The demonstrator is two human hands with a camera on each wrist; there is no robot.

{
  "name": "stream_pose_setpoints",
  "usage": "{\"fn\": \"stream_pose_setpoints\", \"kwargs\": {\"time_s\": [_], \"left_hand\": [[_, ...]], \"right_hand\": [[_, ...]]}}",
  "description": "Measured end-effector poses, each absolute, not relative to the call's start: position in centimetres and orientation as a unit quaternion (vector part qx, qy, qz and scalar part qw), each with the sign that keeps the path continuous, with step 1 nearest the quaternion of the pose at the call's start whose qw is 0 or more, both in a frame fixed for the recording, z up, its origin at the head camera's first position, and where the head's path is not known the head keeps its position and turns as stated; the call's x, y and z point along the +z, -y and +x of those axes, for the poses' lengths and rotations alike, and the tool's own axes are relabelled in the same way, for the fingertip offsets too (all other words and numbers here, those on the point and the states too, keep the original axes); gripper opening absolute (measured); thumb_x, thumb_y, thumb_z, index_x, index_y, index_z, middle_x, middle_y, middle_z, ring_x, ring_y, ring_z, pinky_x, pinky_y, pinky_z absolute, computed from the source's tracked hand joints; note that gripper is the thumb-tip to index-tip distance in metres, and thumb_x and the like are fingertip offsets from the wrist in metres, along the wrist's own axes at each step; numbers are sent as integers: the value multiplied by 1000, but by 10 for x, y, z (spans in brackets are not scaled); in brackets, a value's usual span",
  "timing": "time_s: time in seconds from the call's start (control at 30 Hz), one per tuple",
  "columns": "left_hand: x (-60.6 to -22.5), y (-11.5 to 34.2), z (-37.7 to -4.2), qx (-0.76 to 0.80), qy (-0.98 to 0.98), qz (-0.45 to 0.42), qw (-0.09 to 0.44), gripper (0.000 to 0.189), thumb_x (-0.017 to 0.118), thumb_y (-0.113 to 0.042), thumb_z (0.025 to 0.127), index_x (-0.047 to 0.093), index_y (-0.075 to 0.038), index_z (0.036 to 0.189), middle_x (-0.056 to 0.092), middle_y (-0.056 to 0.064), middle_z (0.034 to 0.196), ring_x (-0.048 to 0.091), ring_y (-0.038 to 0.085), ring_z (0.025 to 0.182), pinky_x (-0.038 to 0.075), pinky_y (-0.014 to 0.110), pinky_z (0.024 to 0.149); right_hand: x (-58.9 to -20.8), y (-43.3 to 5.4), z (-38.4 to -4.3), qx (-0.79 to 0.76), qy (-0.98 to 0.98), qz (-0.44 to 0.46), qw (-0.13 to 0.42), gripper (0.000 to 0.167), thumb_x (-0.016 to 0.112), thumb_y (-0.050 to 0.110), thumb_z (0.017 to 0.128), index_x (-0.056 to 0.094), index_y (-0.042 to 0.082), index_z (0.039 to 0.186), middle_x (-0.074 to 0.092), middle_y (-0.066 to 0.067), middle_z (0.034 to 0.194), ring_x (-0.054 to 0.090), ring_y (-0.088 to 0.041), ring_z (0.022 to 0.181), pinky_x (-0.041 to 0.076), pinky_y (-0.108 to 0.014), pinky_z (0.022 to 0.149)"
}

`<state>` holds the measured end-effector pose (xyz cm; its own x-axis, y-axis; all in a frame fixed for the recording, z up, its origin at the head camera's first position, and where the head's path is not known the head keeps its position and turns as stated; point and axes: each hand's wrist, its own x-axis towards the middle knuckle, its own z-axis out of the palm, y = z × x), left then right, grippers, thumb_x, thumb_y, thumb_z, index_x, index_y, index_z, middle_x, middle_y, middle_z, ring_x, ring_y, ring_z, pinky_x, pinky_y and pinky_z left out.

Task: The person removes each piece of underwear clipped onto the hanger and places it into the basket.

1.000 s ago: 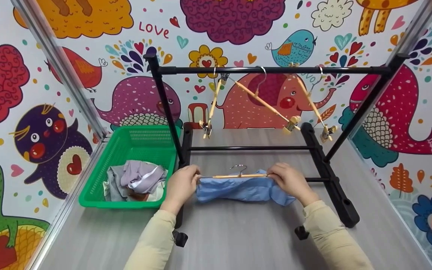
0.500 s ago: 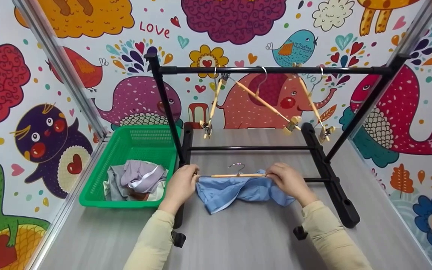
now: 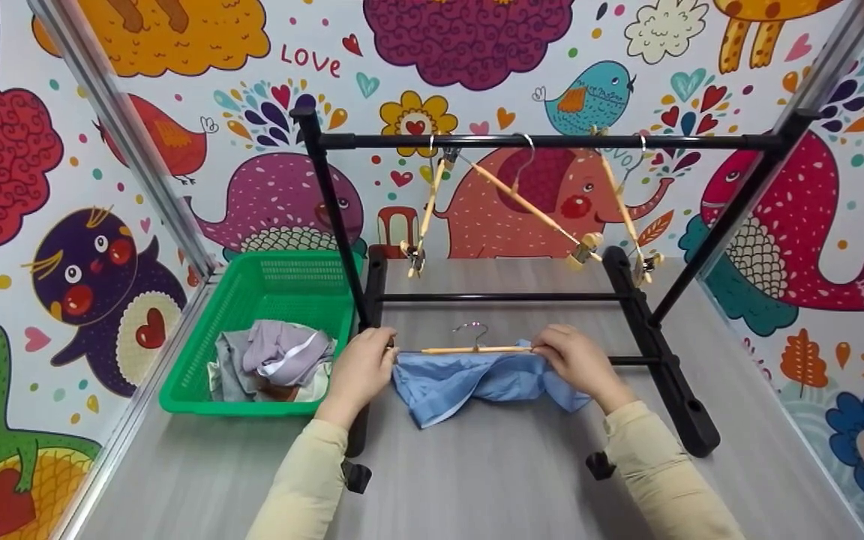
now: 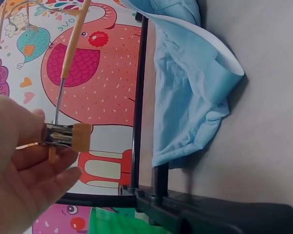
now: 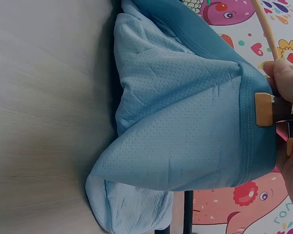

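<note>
A wooden clip hanger [image 3: 477, 350] with a metal hook lies level between the hands, low in front of the rack. My left hand [image 3: 361, 367] holds its left end; in the left wrist view the thumb and fingers are around the metal clip [image 4: 63, 136], with no cloth in it. A blue garment [image 3: 462, 382] with a stitched waistband sags below the hanger, its left part hanging apart from that clip. My right hand [image 3: 578, 364] grips the right end. There, in the right wrist view, a wooden-padded clip [image 5: 264, 109] bites the waistband [image 5: 251, 146].
A black rack [image 3: 552, 141] stands ahead, with three clip hangers on its top bar, one of them a tilted hanger [image 3: 522, 199]. At left, a green basket [image 3: 184, 375] holds crumpled clothes [image 3: 282, 356] in lilac, grey and white. Patterned walls surround the grey tabletop [image 3: 477, 480].
The garment's left part has dropped from along the hanger and now droops toward the table. The hanger has shifted slightly left. Both hands stay nearly in place.
</note>
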<state>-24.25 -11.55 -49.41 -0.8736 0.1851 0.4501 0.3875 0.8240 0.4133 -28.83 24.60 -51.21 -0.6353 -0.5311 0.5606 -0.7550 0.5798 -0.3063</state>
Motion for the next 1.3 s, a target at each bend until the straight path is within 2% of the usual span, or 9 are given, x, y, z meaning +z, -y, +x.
{"fn": "stream_pose_setpoints", "kwargs": {"time_s": [0.17, 0.33, 0.67, 0.93, 1.3], "left_hand": [[-488, 115, -244, -242, 938, -151, 198, 27, 71, -17, 92, 67, -2, 114, 66, 12, 101, 64, 30, 94, 52, 45, 81], [-482, 112, -246, -218, 941, -158, 207, 32, 73, -22, 91, 67, -2, 116, 66, 12, 108, 62, 30, 100, 51, 45, 84], [-479, 98, -246, -170, 943, -182, 221, 38, 74, -29, 89, 68, -6, 119, 67, 10, 112, 59, 30, 105, 45, 48, 91], [-485, 88, -244, -142, 936, -205, 250, 36, 75, -30, 88, 70, -11, 118, 69, 8, 109, 60, 28, 104, 44, 48, 92], [-495, 81, -242, -119, 939, -208, 248, 29, 74, -31, 89, 70, -17, 114, 71, 2, 106, 61, 24, 101, 42, 48, 94]], "right_hand": [[-510, -245, -288, 275, 861, 371, 212, 5, 70, 9, 92, 67, 12, 89, 65, 2, 86, 62, -19, 82, 52, -41, 73], [-508, -244, -287, 275, 864, 365, 211, 5, 70, 8, 91, 68, 12, 89, 65, 3, 86, 62, -19, 82, 51, -41, 73], [-507, -242, -287, 273, 863, 374, 205, 13, 63, 21, 97, 67, 11, 90, 64, 1, 86, 61, -20, 81, 51, -41, 74], [-508, -240, -286, 272, 863, 372, 208, 11, 65, 20, 96, 66, 12, 89, 63, 0, 85, 61, -19, 80, 51, -41, 73], [-507, -239, -284, 269, 873, 358, 195, 14, 61, 24, 98, 65, 13, 89, 62, 2, 85, 59, -18, 78, 50, -40, 70]]}}
